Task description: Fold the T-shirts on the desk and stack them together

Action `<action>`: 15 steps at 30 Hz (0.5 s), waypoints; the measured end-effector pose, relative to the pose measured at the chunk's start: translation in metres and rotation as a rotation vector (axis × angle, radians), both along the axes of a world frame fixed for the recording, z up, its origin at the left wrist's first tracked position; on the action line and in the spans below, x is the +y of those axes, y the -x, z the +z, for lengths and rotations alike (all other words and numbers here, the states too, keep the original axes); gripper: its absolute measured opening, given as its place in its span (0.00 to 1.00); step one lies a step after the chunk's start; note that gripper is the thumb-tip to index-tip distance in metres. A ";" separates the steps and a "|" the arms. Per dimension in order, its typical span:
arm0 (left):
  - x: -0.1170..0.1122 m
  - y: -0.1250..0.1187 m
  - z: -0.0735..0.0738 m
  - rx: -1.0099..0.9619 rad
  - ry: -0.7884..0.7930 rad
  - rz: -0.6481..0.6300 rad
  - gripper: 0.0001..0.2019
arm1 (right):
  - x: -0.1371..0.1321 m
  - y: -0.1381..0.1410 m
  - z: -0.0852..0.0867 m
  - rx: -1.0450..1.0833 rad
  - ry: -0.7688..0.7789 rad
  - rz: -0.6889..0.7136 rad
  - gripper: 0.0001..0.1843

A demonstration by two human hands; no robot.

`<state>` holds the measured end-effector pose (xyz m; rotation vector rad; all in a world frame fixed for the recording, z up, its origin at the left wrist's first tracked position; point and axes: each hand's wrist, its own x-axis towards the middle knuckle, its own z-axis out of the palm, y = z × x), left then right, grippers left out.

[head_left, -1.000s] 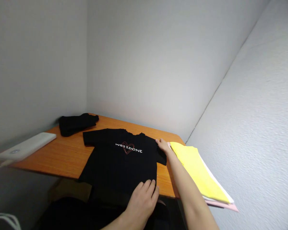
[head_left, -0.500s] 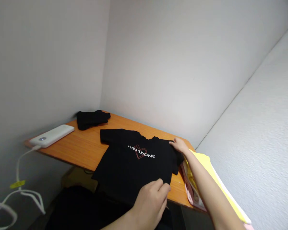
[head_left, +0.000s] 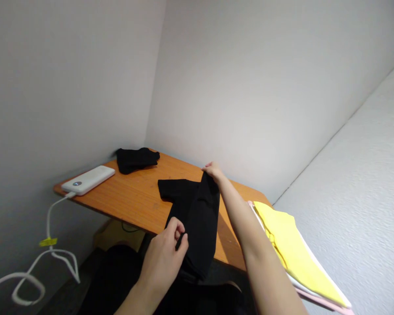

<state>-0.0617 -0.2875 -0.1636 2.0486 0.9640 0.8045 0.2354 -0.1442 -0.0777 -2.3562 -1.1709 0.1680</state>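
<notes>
A black T-shirt (head_left: 197, 218) lies on the table with its right part folded over to the left, covering the printed front. One short sleeve points out at the left. My right hand (head_left: 213, 170) is closed on the shirt's shoulder and lifts that corner a little above the table. Down near the front edge, my left hand (head_left: 164, 253) pinches the lower side of the shirt between thumb and fingers. The shirt's hem hangs past the table's front edge.
A crumpled black cloth (head_left: 136, 159) lies at the back left of the wooden table (head_left: 138, 201). In front of it is a white power bank (head_left: 88, 180) with a white cable (head_left: 49, 218) hanging down. Stacked yellow, white and pink clothes (head_left: 292, 245) lie at the right. Walls border the table.
Both hands have moved left, carrying the shirt's right side over onto its left. The white lettering and heart print are now covered. The view has shifted slightly.
</notes>
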 end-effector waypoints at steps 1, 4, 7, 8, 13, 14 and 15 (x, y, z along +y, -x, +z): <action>0.006 0.008 -0.004 0.082 -0.012 0.037 0.01 | 0.014 0.013 -0.007 0.011 0.022 0.030 0.10; 0.020 0.027 -0.017 0.301 -0.009 0.098 0.03 | 0.038 0.043 -0.027 0.060 0.103 0.127 0.11; 0.026 0.038 -0.032 0.370 0.018 0.099 0.08 | 0.037 0.048 -0.034 0.095 0.130 0.189 0.15; 0.026 0.040 -0.037 0.363 0.032 0.084 0.11 | 0.033 0.045 -0.033 0.109 0.133 0.200 0.18; 0.027 0.033 -0.052 0.275 0.076 0.001 0.18 | 0.007 0.028 -0.020 0.272 0.217 0.218 0.33; 0.026 0.030 -0.052 0.263 0.086 -0.015 0.17 | 0.004 0.029 -0.018 0.315 0.218 0.226 0.34; 0.026 0.028 -0.052 0.257 0.100 -0.035 0.17 | 0.003 0.032 -0.015 0.357 0.202 0.245 0.33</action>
